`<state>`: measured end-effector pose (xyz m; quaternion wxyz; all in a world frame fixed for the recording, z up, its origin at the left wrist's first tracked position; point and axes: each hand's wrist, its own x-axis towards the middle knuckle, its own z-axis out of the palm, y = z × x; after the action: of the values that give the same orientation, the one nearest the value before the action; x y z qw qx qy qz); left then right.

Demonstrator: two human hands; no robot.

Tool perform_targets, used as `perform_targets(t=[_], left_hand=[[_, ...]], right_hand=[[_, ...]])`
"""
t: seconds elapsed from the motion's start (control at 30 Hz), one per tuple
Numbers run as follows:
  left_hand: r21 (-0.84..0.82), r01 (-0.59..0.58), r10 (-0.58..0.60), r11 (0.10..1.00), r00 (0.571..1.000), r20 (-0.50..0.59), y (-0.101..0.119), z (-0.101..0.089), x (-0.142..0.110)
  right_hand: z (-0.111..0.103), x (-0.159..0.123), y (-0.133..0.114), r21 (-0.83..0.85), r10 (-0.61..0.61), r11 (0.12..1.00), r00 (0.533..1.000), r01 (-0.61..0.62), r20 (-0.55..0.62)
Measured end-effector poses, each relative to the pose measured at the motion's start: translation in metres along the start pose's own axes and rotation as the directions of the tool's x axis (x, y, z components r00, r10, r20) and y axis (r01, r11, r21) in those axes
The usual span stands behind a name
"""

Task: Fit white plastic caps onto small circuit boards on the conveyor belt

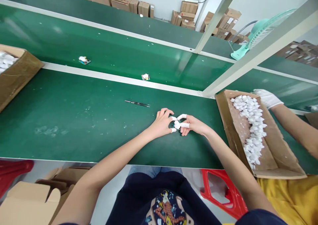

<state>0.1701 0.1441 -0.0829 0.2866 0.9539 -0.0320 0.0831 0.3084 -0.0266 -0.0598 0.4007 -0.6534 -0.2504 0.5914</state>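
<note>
A cardboard box (pixel 23 77) of white pieces (pixel 7 61) stands at the left end of the green tabletop (pixel 74 125), by its back left corner. Cardboard (pixel 29 201) lies below the front edge, near the left corner. Beyond the white strip (pixel 104 76) along the back edge, a small white-topped module (pixel 84 60) rests on another green surface. Black tweezers (pixel 137 103) lie near the middle of the tabletop, closer to the back edge than the front. A second module (pixel 145 77) sits just beyond the strip. Right of the tabletop's middle, the left hand (pixel 162 125) has its white-covered thumb and finger clamped on the left side of a small white-topped piece (pixel 177 124). The right hand (pixel 195 125), also with white finger covers, pinches it from the right, so both hands meet there. A red stool (pixel 227 200) shows below the front edge. On the right, an open carton (pixel 230 119) holds white wrapped pieces (pixel 257 129), many heaped lengthwise. Another person's white-gloved hand (pixel 267 98) is at its back right corner.
</note>
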Motion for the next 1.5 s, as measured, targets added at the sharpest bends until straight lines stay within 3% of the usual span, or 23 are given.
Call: perform_targets(t=[0.17, 0.23, 0.37, 0.43, 0.53, 0.6, 0.73, 0.8, 0.9, 1.07, 1.27, 1.33, 1.43, 1.5], left_hand=[[-0.004, -0.005, 0.005, 1.000, 1.000, 0.008, -0.005, 0.000, 0.001], [-0.004, -0.024, 0.024, 1.000, 1.000, 0.011, -0.007, -0.001, 0.002], [-0.017, -0.078, 0.078, 0.997, 0.997, 0.018, -0.011, -0.002, 0.004], [-0.032, -0.086, 0.087, 0.996, 0.996, 0.016, -0.012, -0.002, 0.004], [-0.047, -0.084, 0.084, 0.995, 0.996, 0.010, -0.011, -0.001, 0.003], [-0.047, -0.081, 0.082, 0.996, 0.997, 0.007, -0.010, -0.001, 0.002], [-0.040, -0.077, 0.077, 0.996, 0.997, 0.003, -0.009, 0.000, 0.001], [-0.038, -0.077, 0.077, 0.996, 0.997, 0.009, -0.009, 0.000, 0.000], [-0.032, -0.079, 0.079, 0.996, 0.997, 0.011, -0.009, 0.000, 0.000], [-0.026, -0.074, 0.074, 0.997, 0.997, -0.003, -0.011, 0.001, 0.001], [-0.037, -0.064, 0.064, 0.997, 0.998, 0.008, -0.010, -0.003, 0.002], [-0.041, -0.051, 0.051, 0.998, 0.999, 0.007, -0.009, -0.003, 0.003], [-0.031, -0.056, 0.056, 0.998, 0.998, -0.002, -0.009, -0.004, 0.003], [-0.028, -0.056, 0.056, 0.998, 0.998, 0.004, -0.009, -0.004, 0.003]], right_hand=[[0.006, -0.003, 0.002, -0.098, -0.059, 0.993, 0.998, 0.061, 0.024], [0.012, -0.005, 0.002, -0.271, -0.060, 0.962, 0.997, 0.044, -0.050], [0.025, -0.007, -0.001, -0.690, -0.142, 0.721, 0.962, -0.062, -0.235], [0.029, -0.007, -0.001, -0.783, -0.215, 0.619, 0.946, -0.060, -0.242], [0.029, -0.004, 0.000, -0.841, -0.319, 0.541, 0.918, -0.029, -0.237], [0.026, -0.002, 0.000, -0.815, -0.298, 0.579, 0.926, -0.019, -0.233], [0.016, -0.001, -0.002, -0.497, -0.055, 0.868, 0.992, -0.008, -0.112], [0.014, 0.000, -0.002, -0.373, -0.025, 0.928, 0.997, -0.003, -0.071], [0.014, 0.002, -0.001, -0.383, -0.056, 0.924, 0.993, 0.011, -0.108], [0.014, 0.004, 0.001, -0.265, -0.008, 0.964, 0.999, -0.004, -0.046], [0.026, 0.004, -0.007, -0.423, -0.044, 0.905, 0.975, -0.053, -0.216], [0.033, 0.004, -0.012, -0.489, -0.042, 0.868, 0.966, -0.091, -0.255], [0.041, 0.005, -0.017, -0.676, -0.136, 0.717, 0.918, -0.169, -0.374], [0.041, 0.006, -0.019, -0.689, -0.144, 0.704, 0.914, -0.175, -0.380]])
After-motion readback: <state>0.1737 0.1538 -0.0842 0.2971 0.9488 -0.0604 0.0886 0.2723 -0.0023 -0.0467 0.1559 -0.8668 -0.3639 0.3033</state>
